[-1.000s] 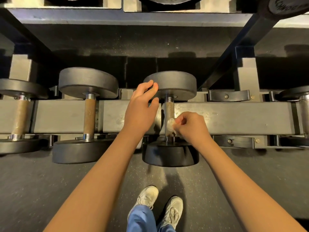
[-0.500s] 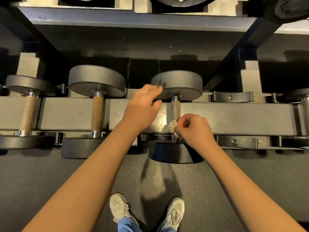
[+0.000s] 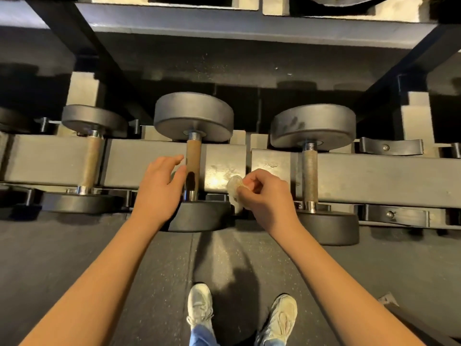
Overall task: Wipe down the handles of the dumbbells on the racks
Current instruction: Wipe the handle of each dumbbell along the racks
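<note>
Just right of the middle dumbbell's brown handle (image 3: 193, 156), the right hand (image 3: 264, 193) pinches a crumpled wipe (image 3: 234, 189), apart from the bar. The left hand (image 3: 161, 188) hovers loose-fingered and empty just left of it. The wipe should probably wrap the handle and run collar to collar, the left hand steadying the near head (image 3: 199, 217) so the bar can turn. Under the handle runs the rack's grey rail (image 3: 374, 176), scuffed and shiny. Right of the handle sits a steel-handled dumbbell (image 3: 310, 176); beyond it are dark uprights (image 3: 69, 41) and an upper shelf (image 3: 224, 28).
</note>
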### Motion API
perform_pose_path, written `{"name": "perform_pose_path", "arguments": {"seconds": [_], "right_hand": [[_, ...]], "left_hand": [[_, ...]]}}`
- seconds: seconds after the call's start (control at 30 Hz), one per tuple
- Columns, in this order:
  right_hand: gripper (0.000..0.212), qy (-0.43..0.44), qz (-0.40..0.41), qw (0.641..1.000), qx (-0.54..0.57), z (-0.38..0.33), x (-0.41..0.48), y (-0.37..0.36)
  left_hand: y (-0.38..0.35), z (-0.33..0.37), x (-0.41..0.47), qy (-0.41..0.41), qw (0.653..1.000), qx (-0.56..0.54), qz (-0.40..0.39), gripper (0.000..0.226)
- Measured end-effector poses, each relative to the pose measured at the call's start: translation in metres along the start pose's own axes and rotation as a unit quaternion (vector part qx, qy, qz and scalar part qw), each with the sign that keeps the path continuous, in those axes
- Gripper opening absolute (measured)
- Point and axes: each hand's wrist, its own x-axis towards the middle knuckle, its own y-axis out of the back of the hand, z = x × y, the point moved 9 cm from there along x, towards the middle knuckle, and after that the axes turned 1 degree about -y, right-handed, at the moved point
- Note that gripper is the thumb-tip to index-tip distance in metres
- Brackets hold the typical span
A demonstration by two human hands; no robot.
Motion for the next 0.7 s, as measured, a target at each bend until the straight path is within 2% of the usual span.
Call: {"name": "perform_pose_path", "arguments": {"seconds": [0.13, 0.23, 0.43, 0.6, 0.7], "right_hand": [[0.01, -0.011, 0.042, 0.997, 0.056, -0.009, 0.011, -0.02], [0.018, -0.032, 0.023, 0.998, 0.057, -0.013, 0.02, -0.04], [0.013, -0.068, 0.005, 0.997, 0.026, -0.022, 0.045, -0.074], [0.009, -0.072, -0.096, 0.992, -0.03, -0.022, 0.041, -0.09], [0.014, -0.058, -0.068, 0.995, -0.046, -0.023, 0.038, -0.09]], "left_hand": [[0.005, -0.027, -0.006, 0.107, 0.982, -0.127, 0.085, 0.034], [0.006, -0.042, -0.01, 0.164, 0.96, -0.189, 0.126, 0.035], [0.009, -0.04, -0.014, 0.163, 0.948, -0.226, 0.152, 0.027], [0.009, -0.042, -0.013, 0.174, 0.942, -0.242, 0.154, 0.03], [0.01, -0.041, -0.014, 0.184, 0.937, -0.253, 0.153, 0.028]]}}
